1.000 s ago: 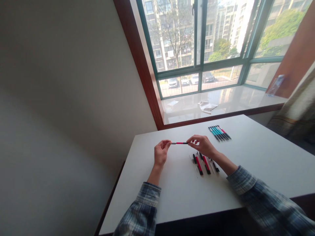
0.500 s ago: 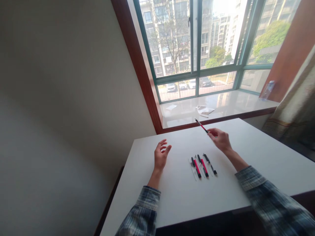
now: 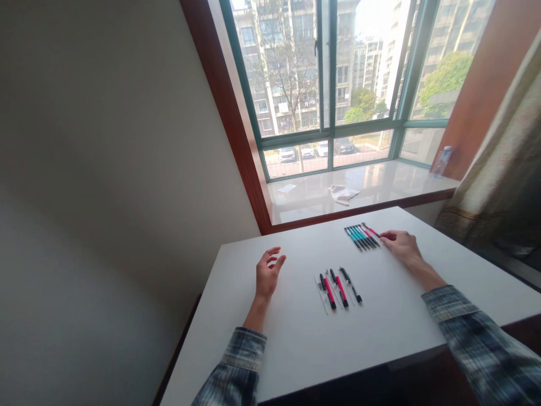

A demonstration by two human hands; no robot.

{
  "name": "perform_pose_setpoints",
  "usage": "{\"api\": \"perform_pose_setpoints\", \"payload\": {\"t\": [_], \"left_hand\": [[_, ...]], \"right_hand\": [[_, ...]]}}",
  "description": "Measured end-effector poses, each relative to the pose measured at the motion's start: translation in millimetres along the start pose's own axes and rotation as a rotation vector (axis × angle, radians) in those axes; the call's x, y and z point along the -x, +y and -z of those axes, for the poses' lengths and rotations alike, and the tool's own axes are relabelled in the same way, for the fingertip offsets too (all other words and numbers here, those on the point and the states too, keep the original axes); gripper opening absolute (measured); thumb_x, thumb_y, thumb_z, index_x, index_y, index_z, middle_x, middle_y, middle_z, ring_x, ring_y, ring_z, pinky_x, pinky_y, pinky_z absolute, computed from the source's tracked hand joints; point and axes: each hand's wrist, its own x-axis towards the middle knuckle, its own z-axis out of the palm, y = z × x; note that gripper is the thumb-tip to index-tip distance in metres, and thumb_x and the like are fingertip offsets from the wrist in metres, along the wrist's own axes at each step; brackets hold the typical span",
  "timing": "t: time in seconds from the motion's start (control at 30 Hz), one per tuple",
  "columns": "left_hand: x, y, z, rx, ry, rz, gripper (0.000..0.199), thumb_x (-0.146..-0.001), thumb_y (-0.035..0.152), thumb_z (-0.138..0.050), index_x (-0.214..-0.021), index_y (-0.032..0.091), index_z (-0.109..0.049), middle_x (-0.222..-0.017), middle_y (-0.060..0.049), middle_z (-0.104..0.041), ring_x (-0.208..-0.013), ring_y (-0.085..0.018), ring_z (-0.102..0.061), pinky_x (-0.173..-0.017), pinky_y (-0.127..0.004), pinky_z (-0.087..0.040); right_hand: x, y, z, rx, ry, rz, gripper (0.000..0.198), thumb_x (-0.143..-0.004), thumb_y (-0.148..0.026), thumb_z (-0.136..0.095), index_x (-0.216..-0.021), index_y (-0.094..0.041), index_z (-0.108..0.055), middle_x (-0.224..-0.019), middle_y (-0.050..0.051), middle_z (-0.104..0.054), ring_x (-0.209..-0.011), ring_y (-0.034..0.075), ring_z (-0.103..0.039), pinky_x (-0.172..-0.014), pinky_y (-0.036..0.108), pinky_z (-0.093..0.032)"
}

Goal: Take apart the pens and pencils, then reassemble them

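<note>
My right hand [image 3: 400, 246] pinches the dark end of a pink-and-black pen [image 3: 372, 230], low over the table at the right end of a neat row. That row holds several teal-and-black pens [image 3: 358, 237] and another pink one, lying side by side. Nearer to me lie pen parts: pink barrels [image 3: 329, 292] with black ends, black grip pieces [image 3: 345, 275] and thin refills [image 3: 322, 299]. My left hand [image 3: 267, 274] hovers left of these parts with its fingers loosely curled and apart, holding nothing.
The white table [image 3: 236, 293] stands against a window sill [image 3: 304, 206] at the back. A crumpled cloth [image 3: 343, 194], a small white paper [image 3: 287, 188] and a clear bottle [image 3: 442, 160] are on the sill. A curtain [image 3: 469, 186] hangs at the right.
My right hand has moved right and lowered the pen beside the row. The pen row, hidden before, now shows. My left hand keeps its pose; the view has shifted slightly.
</note>
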Motion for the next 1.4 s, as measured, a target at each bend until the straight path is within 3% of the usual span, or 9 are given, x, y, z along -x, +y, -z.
{"api": "perform_pose_setpoints", "payload": {"t": [0.47,1.4], "left_hand": [[-0.1,1.4,-2.2,-0.035,0.006,-0.011,0.037,-0.081,0.054,-0.072,-0.098,0.021,-0.076,-0.109,-0.01,-0.074,-0.095,-0.024,-0.065,-0.083,-0.035,-0.051],[0.5,0.2,-2.1,-0.036,0.022,0.007,0.038,-0.084,0.055,-0.068,-0.097,0.02,-0.077,-0.109,-0.01,-0.075,-0.099,-0.026,-0.064,-0.091,-0.039,-0.05]], "right_hand": [[2.0,-4.5,-1.3,0.025,-0.07,0.034,0.026,-0.078,-0.039,-0.07,-0.097,-0.024,-0.081,-0.086,0.006,-0.08,-0.083,0.024,-0.074,-0.078,0.033,-0.054],[0.8,-3.4,-2.4,0.002,-0.106,0.061,0.027,-0.081,-0.037,-0.066,-0.099,-0.024,-0.082,-0.091,0.006,-0.081,-0.086,0.026,-0.074,-0.078,0.034,-0.054]]}}
